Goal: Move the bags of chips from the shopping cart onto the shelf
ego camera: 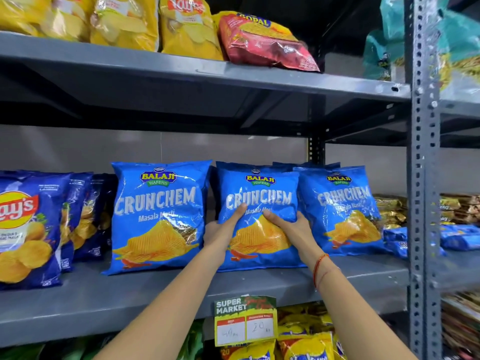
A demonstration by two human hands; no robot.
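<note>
Three blue Crunchem chip bags stand upright in a row on the grey middle shelf [130, 294]. My left hand [223, 229] and my right hand [288, 227] both grip the middle bag [259, 185] from its sides, thumbs pressed on its front. Its bottom edge rests on the shelf. The left bag [158, 216] and the right bag [342, 211] stand free beside it. More blue bags are partly hidden behind the middle and right ones. The shopping cart is out of view.
Blue Lay's bags [28, 229] stand at the shelf's left. Yellow Lay's bags [187, 24] and a red Gopal bag [265, 42] lie on the upper shelf. A perforated steel post [423, 178] rises at the right. A price tag [245, 320] hangs from the shelf edge.
</note>
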